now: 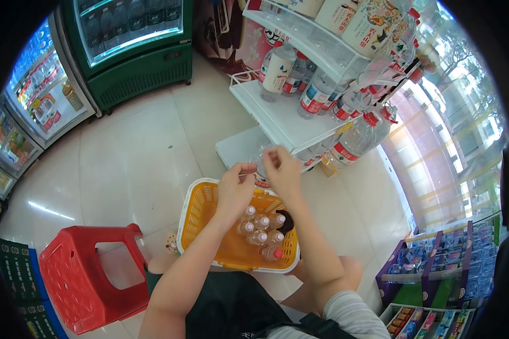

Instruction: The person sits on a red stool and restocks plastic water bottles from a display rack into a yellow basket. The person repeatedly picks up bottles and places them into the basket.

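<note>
My left hand (237,184) is raised over the far part of a yellow plastic basket with a white rim (186,212), its fingers curled; whether something thin is between them cannot be told. Close by on the right, my right hand (282,169) is blurred, thumb and fingers bent together beside the lower shelf's corner. Behind and between the hands, partly hidden, is a clear plastic bottle with a red and white label (261,180). Several small clear bottles with pale caps (258,237) stand in the basket, along with one red-capped bottle (272,253) and a dark round thing (286,221).
A white shelf rack (275,110) with large water bottles (314,95) stands ahead. A red plastic stool (76,271) is at the left. Drink coolers (140,76) line the far left. Purple-edged cartons of bottles (426,262) and a snack rack (428,320) are at the lower right.
</note>
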Action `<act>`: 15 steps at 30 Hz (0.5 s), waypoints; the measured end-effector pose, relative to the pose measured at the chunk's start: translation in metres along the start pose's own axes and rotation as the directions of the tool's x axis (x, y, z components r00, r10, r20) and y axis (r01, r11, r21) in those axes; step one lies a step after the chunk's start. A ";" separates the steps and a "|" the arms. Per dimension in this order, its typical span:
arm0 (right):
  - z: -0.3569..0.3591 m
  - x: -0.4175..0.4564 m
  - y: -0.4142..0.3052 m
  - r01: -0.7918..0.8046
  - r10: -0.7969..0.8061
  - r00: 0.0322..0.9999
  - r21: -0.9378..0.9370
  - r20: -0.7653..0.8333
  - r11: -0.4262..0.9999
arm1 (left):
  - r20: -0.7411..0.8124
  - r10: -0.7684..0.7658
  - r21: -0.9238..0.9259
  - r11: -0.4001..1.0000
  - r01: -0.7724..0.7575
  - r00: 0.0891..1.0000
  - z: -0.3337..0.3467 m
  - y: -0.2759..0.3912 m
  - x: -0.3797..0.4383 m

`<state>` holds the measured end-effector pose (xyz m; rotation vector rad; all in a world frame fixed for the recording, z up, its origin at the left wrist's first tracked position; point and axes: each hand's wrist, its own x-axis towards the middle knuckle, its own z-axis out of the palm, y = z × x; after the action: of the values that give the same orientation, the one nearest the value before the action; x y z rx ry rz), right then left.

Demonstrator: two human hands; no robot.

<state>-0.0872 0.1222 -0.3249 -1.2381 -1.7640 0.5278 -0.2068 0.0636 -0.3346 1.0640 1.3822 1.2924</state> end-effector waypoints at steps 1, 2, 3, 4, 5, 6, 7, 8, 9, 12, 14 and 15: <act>-0.010 0.022 -0.011 0.044 -0.045 0.998 -0.022 -0.039 0.999 | -0.010 -0.006 -0.009 1.000 0.006 1.000 0.000 -0.001 0.002; -0.017 0.047 -0.018 0.098 -0.103 0.990 -0.059 -0.094 0.993 | -0.006 -0.012 -0.038 0.999 0.012 1.000 0.002 0.001 0.002; -0.021 0.073 -0.020 0.146 -0.160 0.976 -0.100 -0.145 0.984 | -0.012 0.004 -0.066 0.998 -0.005 1.000 0.005 -0.001 0.003; -0.021 0.103 -0.009 0.189 -0.210 0.961 -0.125 -0.180 0.974 | -0.014 0.018 -0.092 0.996 -0.019 1.000 0.010 -0.007 0.005; -0.024 0.134 0.007 0.225 -0.258 0.942 -0.163 -0.216 0.961 | -0.006 0.032 -0.124 0.992 -0.033 0.999 0.018 -0.010 0.006; -0.023 0.164 0.018 0.268 -0.340 0.904 -0.274 -0.260 0.923 | 0.016 0.035 -0.135 0.990 -0.033 0.999 0.023 -0.010 0.006; -0.018 0.189 0.022 0.305 -0.424 0.859 -0.376 -0.289 0.875 | 0.020 0.036 -0.115 0.993 -0.034 0.999 0.023 -0.010 0.006; -0.011 0.210 0.019 0.251 -0.359 0.889 -0.355 -0.283 0.901 | 0.021 0.036 -0.095 0.995 -0.034 0.999 0.021 -0.009 0.006; -0.005 0.227 0.016 0.194 -0.294 0.916 -0.338 -0.274 0.921 | 0.024 0.036 -0.078 0.996 -0.034 0.999 0.021 -0.009 0.007; 0.002 0.252 0.004 0.093 -0.175 0.960 -0.338 -0.220 0.936 | 0.028 0.031 -0.068 0.997 -0.029 0.999 0.019 -0.009 0.009; 0.004 0.256 -0.005 0.047 -0.122 0.976 -0.376 -0.178 0.926 | 0.026 0.029 -0.073 0.997 -0.027 0.999 0.015 -0.008 0.010; 0.004 0.254 -0.011 0.027 -0.099 0.983 -0.406 -0.156 0.913 | 0.024 0.022 -0.079 0.997 -0.020 0.999 0.013 -0.006 0.009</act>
<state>-0.1228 0.3473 -0.2112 -1.4518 -1.8090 0.0086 -0.1957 0.0750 -0.3412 1.0393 1.2942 1.3339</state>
